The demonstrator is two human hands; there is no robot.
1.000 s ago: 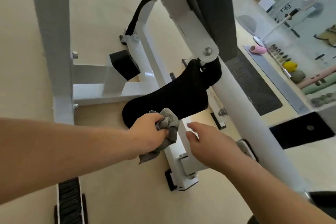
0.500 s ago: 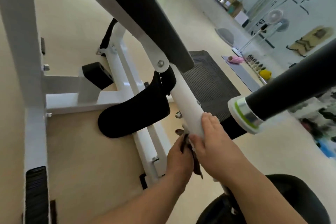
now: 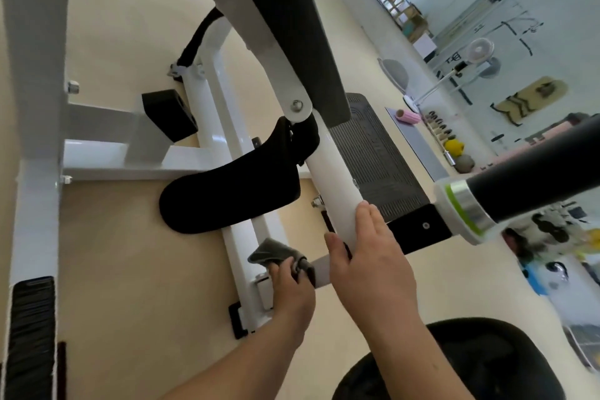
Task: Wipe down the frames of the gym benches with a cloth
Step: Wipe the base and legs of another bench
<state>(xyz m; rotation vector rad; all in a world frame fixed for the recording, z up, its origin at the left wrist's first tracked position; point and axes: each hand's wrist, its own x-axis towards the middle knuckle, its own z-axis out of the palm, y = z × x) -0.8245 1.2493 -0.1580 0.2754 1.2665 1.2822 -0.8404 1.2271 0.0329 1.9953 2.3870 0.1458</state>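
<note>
Head view, the only one: you are looking down through a white bench frame at your two bare hands.

Take the white tube (image 3: 331, 178), slanting down the middle, as the landmark. Your right hand (image 3: 370, 263) clasps its lower end, thumb on the near-left side and fingers laid over the top. That hand covers the tube's foot, so you cannot see where it joins the frame.

Just left of the tube's lower end, your left hand (image 3: 292, 289) is bunched around the grey cloth (image 3: 276, 253). The cloth sits over the white base rail (image 3: 246, 243), which passes under the tube. Your fingertips are buried in its folds, and whether the cloth presses on the rail or only hovers above it is not clear.

Further up, left of the tube, a black curved pad (image 3: 233, 191) hangs from the bolted joint and hides part of the rail. Right of the tube lies a black ribbed mat (image 3: 373, 159), partly under a black foam bar (image 3: 526, 185) with a green-and-silver collar; the bar runs out of the picture.

Far left of the tube, a white upright (image 3: 32, 107) is cut by the edge. Below the tube, a black round pad (image 3: 470, 360) is cropped at the bottom, as are both forearms. The small objects along the far wall are too blurred to name.
</note>
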